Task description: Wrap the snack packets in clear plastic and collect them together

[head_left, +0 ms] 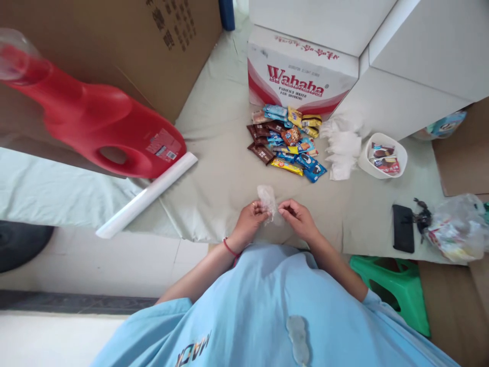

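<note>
A crumpled clear plastic bag (266, 195) is pinched between the thumb and fingers of my left hand (249, 222), close to the front edge of the cloth-covered table. On the bag's other side, my right hand (301, 220) is closed in a pinch at its edge; the thin film between those fingertips is hard to make out. Beyond both hands lies a pile of small wrapped snacks (287, 138) in brown, blue and yellow. Right of the pile is a stack of white, thin crumpled pieces (343, 145), perhaps plastic bags.
A white tub (403, 162) holds a few snack packs. Behind stands a Wahaha carton (301, 71). At left are a large red bottle (114, 122) and a white roll (147, 196). A phone (403, 229), keys (422, 218) and a filled plastic bag (456, 229) lie right, above a green stool (397, 290).
</note>
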Motion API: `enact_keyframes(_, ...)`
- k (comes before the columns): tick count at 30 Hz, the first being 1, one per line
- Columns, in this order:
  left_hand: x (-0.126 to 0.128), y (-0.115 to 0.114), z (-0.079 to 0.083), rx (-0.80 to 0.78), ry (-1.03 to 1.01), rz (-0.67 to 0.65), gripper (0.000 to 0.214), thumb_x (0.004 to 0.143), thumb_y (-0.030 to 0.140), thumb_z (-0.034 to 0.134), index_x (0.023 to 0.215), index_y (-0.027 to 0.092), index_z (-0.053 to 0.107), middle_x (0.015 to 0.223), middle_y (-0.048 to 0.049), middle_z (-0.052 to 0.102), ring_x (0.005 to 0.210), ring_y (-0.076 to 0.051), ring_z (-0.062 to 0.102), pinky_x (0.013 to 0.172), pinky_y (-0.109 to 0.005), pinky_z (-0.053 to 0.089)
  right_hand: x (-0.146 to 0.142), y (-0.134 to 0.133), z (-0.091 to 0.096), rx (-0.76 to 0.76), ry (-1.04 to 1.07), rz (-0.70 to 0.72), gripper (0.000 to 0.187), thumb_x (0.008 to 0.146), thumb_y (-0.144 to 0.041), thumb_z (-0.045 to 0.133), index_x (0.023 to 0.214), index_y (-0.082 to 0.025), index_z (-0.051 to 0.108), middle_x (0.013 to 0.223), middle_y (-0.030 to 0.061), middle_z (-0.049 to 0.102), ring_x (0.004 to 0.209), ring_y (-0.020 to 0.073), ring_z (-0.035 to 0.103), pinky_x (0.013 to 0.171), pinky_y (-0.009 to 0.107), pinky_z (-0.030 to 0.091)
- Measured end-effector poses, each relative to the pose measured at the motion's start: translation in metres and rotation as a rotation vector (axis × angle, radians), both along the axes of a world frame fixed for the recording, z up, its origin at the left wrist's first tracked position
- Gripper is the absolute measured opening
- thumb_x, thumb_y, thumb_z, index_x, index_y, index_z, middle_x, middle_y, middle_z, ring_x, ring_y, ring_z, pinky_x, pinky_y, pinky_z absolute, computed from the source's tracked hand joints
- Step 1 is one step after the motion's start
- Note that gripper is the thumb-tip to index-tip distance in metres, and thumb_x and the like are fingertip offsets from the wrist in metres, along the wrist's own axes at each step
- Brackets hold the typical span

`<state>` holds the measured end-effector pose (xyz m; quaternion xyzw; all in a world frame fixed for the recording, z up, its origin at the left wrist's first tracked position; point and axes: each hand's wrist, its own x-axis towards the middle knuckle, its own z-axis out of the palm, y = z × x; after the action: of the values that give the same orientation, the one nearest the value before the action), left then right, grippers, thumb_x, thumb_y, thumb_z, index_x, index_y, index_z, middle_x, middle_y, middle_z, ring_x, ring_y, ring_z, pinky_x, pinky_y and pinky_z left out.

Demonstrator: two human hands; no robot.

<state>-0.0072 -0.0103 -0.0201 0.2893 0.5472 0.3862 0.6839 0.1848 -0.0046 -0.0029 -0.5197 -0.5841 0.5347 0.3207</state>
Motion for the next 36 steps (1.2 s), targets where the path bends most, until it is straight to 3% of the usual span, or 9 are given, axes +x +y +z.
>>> enact_keyframes(4,-0.003,-0.001,-0.002,-0.003,0.040,0.057,0.036,0.065,0.040,0.085,0.084,0.019,0.062,0.064,0.0065,0.057,0.054,-0.008,0.045,0.053,-0.023,0.032,0.015,0.002,-0.007,-0.130,0.104,-0.238,0.028,0.089,-0.051,0.065,0.090,-0.024,0.059,0.066,-0.0054,0.050,0.056,0.0125,0.044,0.056,0.026,0.036)
enact_keyframes(8,-0.007,-0.001,0.002,0.015,0.034,0.058,0.032,0.068,0.042,0.080,0.081,0.020,0.061,0.056,0.0091,0.049,0.049,-0.007,0.036,0.050,-0.023,0.026,0.038,0.001,-0.016,-0.165,0.046,-0.330,0.032,0.084,-0.054,0.069,0.086,-0.024,0.057,0.064,-0.0061,0.049,0.055,0.0125,0.043,0.054,0.026,0.037)
enact_keyframes(15,-0.009,-0.008,0.012,0.096,-0.040,-0.083,0.026,0.071,0.040,0.078,0.075,0.019,0.062,0.057,0.0072,0.050,0.051,-0.007,0.037,0.053,-0.023,0.027,0.039,-0.001,-0.012,-0.032,-0.002,-0.334,0.048,0.083,-0.059,0.072,0.115,-0.024,0.063,0.110,0.0071,0.070,0.095,0.0206,0.064,0.081,0.034,0.055)
enact_keyframes(19,-0.018,-0.005,0.010,0.109,-0.024,-0.124,0.022,0.069,0.037,0.078,0.075,0.018,0.067,0.057,0.0057,0.052,0.052,-0.008,0.038,0.053,-0.023,0.029,0.028,0.004,-0.005,-0.165,0.093,-0.273,0.037,0.081,-0.058,0.073,0.094,-0.024,0.066,0.074,-0.0017,0.061,0.062,0.0145,0.054,0.057,0.028,0.046)
enact_keyframes(25,-0.051,0.002,0.002,0.161,0.316,0.159,0.033,0.071,0.036,0.077,0.098,0.020,0.070,0.088,-0.0032,0.072,0.067,-0.013,0.055,0.062,-0.025,0.041,0.022,0.005,0.003,-0.283,0.263,-0.416,0.041,0.073,-0.058,0.079,0.089,-0.024,0.061,0.069,-0.0061,0.055,0.045,0.0077,0.036,0.040,0.024,0.026)
enact_keyframes(29,-0.046,-0.005,0.013,0.463,0.452,-0.090,0.048,0.078,0.045,0.078,0.120,0.022,0.069,0.118,-0.0104,0.072,0.103,-0.024,0.066,0.094,-0.038,0.051,0.018,0.004,0.005,-0.317,0.308,-0.437,0.044,0.069,-0.057,0.082,0.086,-0.023,0.061,0.069,-0.0069,0.053,0.045,0.0061,0.035,0.039,0.022,0.023)
enact_keyframes(32,-0.023,-0.007,0.018,0.725,0.546,-0.405,0.068,0.069,0.048,0.089,0.130,0.026,0.069,0.139,-0.0136,0.067,0.143,-0.036,0.049,0.126,-0.057,0.026,0.016,0.003,0.006,-0.335,0.331,-0.442,0.046,0.067,-0.057,0.083,0.086,-0.023,0.059,0.070,-0.0070,0.054,0.044,0.0055,0.033,0.039,0.022,0.022)
enact_keyframes(34,-0.011,-0.005,0.017,0.805,0.588,-0.547,0.044,0.076,0.043,0.085,0.117,0.030,0.075,0.125,-0.0097,0.074,0.147,-0.036,0.046,0.129,-0.063,0.007,0.018,0.003,0.008,-0.330,0.337,-0.454,0.046,0.067,-0.057,0.084,0.086,-0.023,0.059,0.069,-0.0072,0.053,0.044,0.0052,0.033,0.039,0.022,0.021)
enact_keyframes(36,-0.009,0.001,0.016,0.833,0.564,-0.582,0.013,0.087,0.036,0.073,0.097,0.032,0.078,0.102,-0.0059,0.078,0.139,-0.032,0.055,0.129,-0.064,0.005,0.024,0.003,0.009,-0.305,0.327,-0.484,0.046,0.067,-0.057,0.084,0.086,-0.023,0.059,0.069,-0.0072,0.052,0.044,0.0052,0.034,0.039,0.021,0.020)
